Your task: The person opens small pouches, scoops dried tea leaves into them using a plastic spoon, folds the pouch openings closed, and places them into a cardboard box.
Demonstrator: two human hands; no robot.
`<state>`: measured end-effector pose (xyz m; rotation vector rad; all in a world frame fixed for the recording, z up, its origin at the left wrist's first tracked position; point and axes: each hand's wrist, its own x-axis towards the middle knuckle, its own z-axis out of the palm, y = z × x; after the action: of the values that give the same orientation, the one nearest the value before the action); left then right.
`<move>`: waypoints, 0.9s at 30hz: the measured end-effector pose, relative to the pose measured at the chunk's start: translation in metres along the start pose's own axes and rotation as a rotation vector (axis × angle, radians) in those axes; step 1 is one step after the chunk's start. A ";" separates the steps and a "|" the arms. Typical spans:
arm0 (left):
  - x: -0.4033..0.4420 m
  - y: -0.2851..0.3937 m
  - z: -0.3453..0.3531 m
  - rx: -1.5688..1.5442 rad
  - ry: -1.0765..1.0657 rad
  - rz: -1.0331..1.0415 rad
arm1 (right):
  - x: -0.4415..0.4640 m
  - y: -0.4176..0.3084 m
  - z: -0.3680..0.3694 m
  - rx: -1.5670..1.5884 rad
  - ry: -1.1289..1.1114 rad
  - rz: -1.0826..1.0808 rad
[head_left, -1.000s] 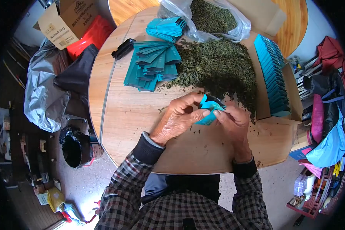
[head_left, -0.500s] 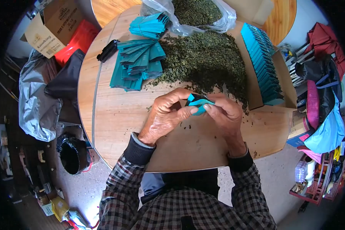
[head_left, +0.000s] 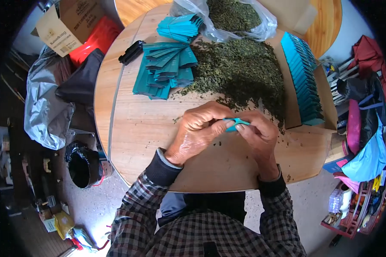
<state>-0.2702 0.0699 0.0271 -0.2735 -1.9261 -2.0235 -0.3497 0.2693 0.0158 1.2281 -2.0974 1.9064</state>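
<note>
Between my two hands is a small teal packet (head_left: 236, 123), pinched along its upper edge by thumbs and fingers. My left hand (head_left: 203, 129) is closed on its left end, and my right hand (head_left: 259, 132) grips the right end. Most of the packet is hidden behind the fingers. Just beyond the hands spreads a heap of dried tea leaves (head_left: 240, 64). Fanned teal packets (head_left: 169, 68) lie to the left of the heap, with a bundled stack (head_left: 179, 28) behind them. On the right, a cardboard box (head_left: 292, 109) holds a row of teal packets (head_left: 302, 79).
A clear plastic bag (head_left: 266, 25) of leaves stands at the back of the wooden table (head_left: 137, 141). A black object (head_left: 131, 52) lies near the left edge. On the floor at left is a bin (head_left: 82, 167) with a black liner. Crumbs of leaf dot the tabletop.
The packet has tipped so that less of it shows, and its opening now looks pressed narrow between my fingers. The whole view has shifted slightly, moving the table contents rightward.
</note>
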 end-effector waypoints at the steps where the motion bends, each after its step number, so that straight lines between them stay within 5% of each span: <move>1: 0.000 -0.003 0.000 0.030 0.004 0.031 | 0.000 0.002 0.000 -0.002 0.008 -0.021; 11: -0.004 -0.003 0.004 0.019 0.002 0.061 | 0.002 -0.016 0.001 -0.062 0.017 -0.152; 17: -0.001 0.012 0.009 -0.081 0.002 -0.176 | 0.000 -0.016 -0.001 -0.108 0.003 -0.158; 27: 0.001 0.002 0.008 0.129 0.025 0.115 | 0.000 -0.007 -0.002 -0.061 -0.026 -0.052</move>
<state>-0.2708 0.0774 0.0293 -0.3181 -1.9689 -1.8129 -0.3460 0.2715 0.0220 1.2889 -2.0977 1.8013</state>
